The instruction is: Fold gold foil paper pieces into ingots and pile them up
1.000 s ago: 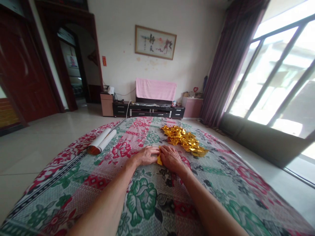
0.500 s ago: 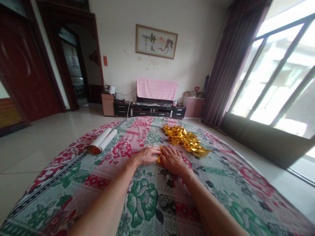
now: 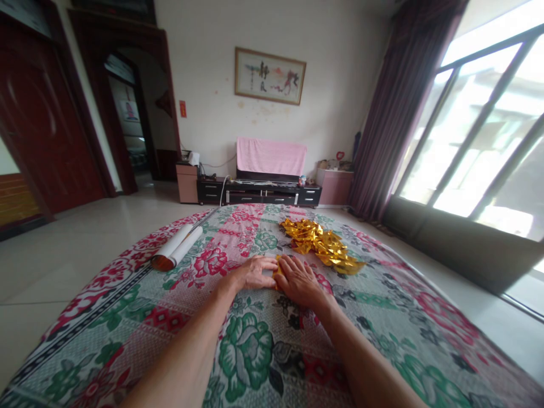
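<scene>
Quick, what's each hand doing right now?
Left hand: open, thumb and fingers apart, fingertips at a gold piece; grip cannot be told.
Right hand: open, palm down, partly covering that piece.

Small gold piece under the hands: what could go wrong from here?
The small gold piece is mostly covered by the right hand, with the left hand at its side, so a crooked crease might go unnoticed.
The patterned cloth beneath could bunch if the hands push hard, perhaps skewing the piece.
The gold foil heap lies just beyond the right hand; a forward slip might knock or crush its pointed shapes.
</scene>
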The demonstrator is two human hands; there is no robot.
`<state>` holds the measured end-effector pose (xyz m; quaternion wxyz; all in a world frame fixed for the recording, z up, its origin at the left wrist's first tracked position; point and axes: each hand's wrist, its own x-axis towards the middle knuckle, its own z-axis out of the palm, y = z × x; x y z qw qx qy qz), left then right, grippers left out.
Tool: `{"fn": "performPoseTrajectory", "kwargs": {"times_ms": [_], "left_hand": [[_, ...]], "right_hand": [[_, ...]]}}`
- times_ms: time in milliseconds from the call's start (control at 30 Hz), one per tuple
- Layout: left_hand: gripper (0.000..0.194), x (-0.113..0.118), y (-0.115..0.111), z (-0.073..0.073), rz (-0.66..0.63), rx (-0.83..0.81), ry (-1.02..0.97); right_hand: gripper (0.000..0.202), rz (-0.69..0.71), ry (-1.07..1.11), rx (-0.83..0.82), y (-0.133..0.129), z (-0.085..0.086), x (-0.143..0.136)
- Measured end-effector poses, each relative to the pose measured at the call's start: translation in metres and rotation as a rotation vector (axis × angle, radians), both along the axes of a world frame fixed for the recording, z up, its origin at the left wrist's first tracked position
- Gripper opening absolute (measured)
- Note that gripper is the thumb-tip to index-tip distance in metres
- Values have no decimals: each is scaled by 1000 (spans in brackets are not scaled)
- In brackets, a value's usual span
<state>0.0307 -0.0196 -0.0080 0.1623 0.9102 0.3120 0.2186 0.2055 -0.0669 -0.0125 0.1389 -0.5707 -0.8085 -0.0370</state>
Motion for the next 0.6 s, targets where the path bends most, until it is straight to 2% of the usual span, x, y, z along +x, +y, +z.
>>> {"fn": "performPoseTrajectory", "kwargs": {"times_ms": [133,233,400,600], "left_hand": [[44,0,-1,0,13,-1,-22],[42,0,-1,1,11,-1,-32],[41,2,-3,4,-56,19,-39],[54,-5,1,1,50,-70,-103]], "right_hand": [[45,-13,29,-19,-1,1,1],[46,-14,60,-3,-2,2,1],[34,81,92,37,-5,8,-2],[34,67,89,-4,-5,12,-5]]}}
